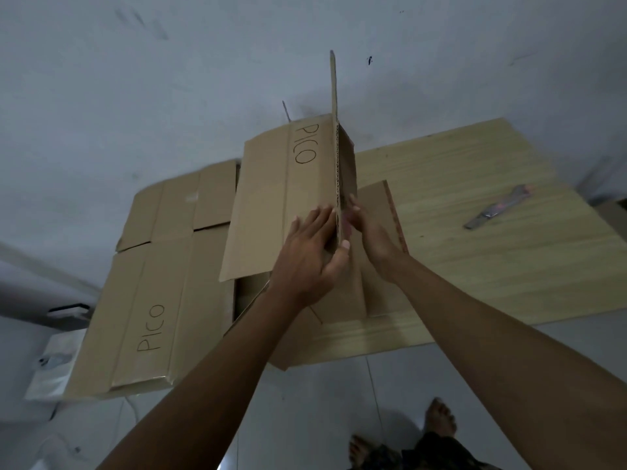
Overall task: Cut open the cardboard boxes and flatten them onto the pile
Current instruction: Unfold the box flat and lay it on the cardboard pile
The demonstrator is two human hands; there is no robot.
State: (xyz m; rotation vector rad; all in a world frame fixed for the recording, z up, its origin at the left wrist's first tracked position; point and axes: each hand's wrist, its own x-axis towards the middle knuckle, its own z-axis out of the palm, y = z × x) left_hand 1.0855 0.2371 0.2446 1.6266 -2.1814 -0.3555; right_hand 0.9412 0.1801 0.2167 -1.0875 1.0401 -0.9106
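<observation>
Head view. The lower part of the opened cardboard box [288, 184] is hidden behind both forearms, and its right-hand face is seen almost edge-on, so the layout of that side cannot be made out. The fingertips of the right hand [368, 228] disappear behind the upright panel edge; whether they curl round the board cannot be told. The cutter [498, 207] on the wooden table [492, 266] is blurred; blade state is not readable. A pale object at the frame's left edge, low down, is too dim to identify.

Writing: "PICO" is handwritten in dark marker on the held box's upper-left panel, reading down the panel. The same word "PICO" appears on the flattened pile [152, 300], on its near strip.

Grip: the left hand [310, 252] lies with straight fingers flat against the left face of the panel, thumb hooked over the corrugated edge. The right hand presses the opposite face, so the panel stands pressed between the two hands.

Position: the box stands partly folded over the table's left end, overlapping the pile, which overhangs the table edge to the left. One flap rises vertically against the wall.

Clearance: bare tabletop lies between the box and the cutter, well apart. Bare feet [437, 422] stand on the tiled floor below the near table edge.
</observation>
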